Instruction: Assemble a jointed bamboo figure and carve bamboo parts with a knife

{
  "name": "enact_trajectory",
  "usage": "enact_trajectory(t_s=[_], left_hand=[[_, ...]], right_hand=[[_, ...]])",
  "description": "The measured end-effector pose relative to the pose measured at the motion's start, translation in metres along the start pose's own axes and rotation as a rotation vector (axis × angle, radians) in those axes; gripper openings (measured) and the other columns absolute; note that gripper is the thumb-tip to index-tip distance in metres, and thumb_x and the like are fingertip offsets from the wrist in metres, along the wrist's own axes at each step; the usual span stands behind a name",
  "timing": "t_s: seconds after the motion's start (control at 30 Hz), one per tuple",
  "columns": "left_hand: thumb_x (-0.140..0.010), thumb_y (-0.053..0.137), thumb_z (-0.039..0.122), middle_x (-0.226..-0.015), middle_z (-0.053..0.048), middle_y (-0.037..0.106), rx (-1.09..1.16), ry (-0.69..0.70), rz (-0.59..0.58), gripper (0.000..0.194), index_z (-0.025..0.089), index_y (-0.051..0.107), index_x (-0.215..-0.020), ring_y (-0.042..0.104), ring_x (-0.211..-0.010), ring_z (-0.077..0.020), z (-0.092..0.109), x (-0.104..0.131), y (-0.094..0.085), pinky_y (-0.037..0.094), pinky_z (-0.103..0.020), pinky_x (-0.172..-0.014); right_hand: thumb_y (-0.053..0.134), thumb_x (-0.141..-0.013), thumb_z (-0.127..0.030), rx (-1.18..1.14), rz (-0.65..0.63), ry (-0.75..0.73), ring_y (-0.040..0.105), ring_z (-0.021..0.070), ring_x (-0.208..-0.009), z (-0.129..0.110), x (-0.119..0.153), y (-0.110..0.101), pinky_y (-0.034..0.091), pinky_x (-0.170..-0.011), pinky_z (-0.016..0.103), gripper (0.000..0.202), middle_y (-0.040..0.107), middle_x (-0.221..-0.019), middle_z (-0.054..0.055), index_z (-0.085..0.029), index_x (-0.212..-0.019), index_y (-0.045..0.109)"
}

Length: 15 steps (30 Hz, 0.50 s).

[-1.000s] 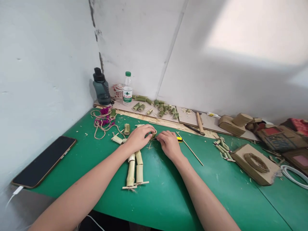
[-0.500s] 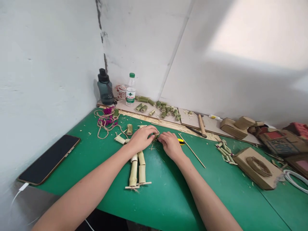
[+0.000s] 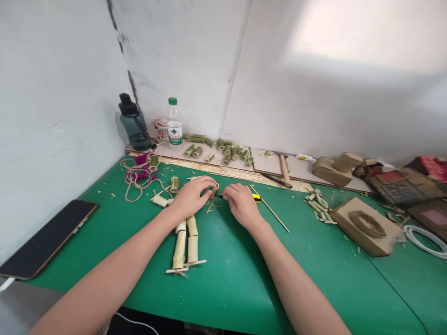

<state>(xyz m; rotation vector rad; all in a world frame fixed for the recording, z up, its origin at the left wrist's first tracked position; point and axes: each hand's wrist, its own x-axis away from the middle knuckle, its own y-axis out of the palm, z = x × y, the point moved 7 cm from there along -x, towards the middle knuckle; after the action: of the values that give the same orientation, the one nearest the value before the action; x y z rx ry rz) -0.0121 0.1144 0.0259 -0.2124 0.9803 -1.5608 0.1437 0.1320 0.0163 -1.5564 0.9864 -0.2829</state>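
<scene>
My left hand [image 3: 193,197] is closed around a short bamboo tube [image 3: 215,190], its open end showing past the fingertips. My right hand [image 3: 241,203] grips a yellow and black utility knife [image 3: 256,197]; the dark tip points left toward the tube. Thin shavings [image 3: 209,205] lie below the tube. Under and beside my left forearm is a jointed figure of pale bamboo pieces [image 3: 179,249], partly hidden by the arm, with thin sticks across its lower ends. Another short bamboo tube [image 3: 174,184] stands just behind my left hand.
Beyond the hands lie cut bamboo tubes [image 3: 226,159], a hammer [image 3: 285,171] and a water bottle [image 3: 175,132]. Twine [image 3: 131,194] and a phone [image 3: 49,237] are at left. A thin stick [image 3: 270,209], small bamboo pieces [image 3: 319,207] and a cardboard block [image 3: 363,228] lie right.
The view has swung slightly right, so things sit further left. My right hand has drawn a little away from my left, and the bamboo tube and knife tip show more.
</scene>
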Motion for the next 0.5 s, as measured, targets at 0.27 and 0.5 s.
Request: enact_trajectory(t_s=[0.27,0.5], left_hand=[[-0.098,0.050,0.021,-0.129,-0.005,0.067,-0.063,-0.039,-0.019,0.026,0.024,0.070,-0.114,0.064,-0.119,-0.0225,-0.0014,0.0023,0.0023,0.051,-0.040,-0.105],[-0.098,0.052,0.021,-0.128,-0.005,0.065,-0.095,-0.033,0.034,0.024,0.025,0.069,-0.115,0.064,-0.119,-0.0217,-0.0004,0.0040,-0.0007,0.050,-0.037,-0.104]], right_hand=[[0.055,-0.098,-0.010,-0.078,0.064,0.061,0.057,0.0215,-0.088,0.0065,0.0019,-0.0079,0.035,-0.078,0.034,0.017,0.071,-0.094,0.003,-0.022,-0.095,0.067],[0.053,-0.099,-0.012,-0.109,0.068,0.079,0.058,0.0232,-0.089,0.0075,-0.0001,-0.0042,0.036,-0.079,0.035,0.017,0.071,-0.093,0.005,-0.022,-0.096,0.067]])
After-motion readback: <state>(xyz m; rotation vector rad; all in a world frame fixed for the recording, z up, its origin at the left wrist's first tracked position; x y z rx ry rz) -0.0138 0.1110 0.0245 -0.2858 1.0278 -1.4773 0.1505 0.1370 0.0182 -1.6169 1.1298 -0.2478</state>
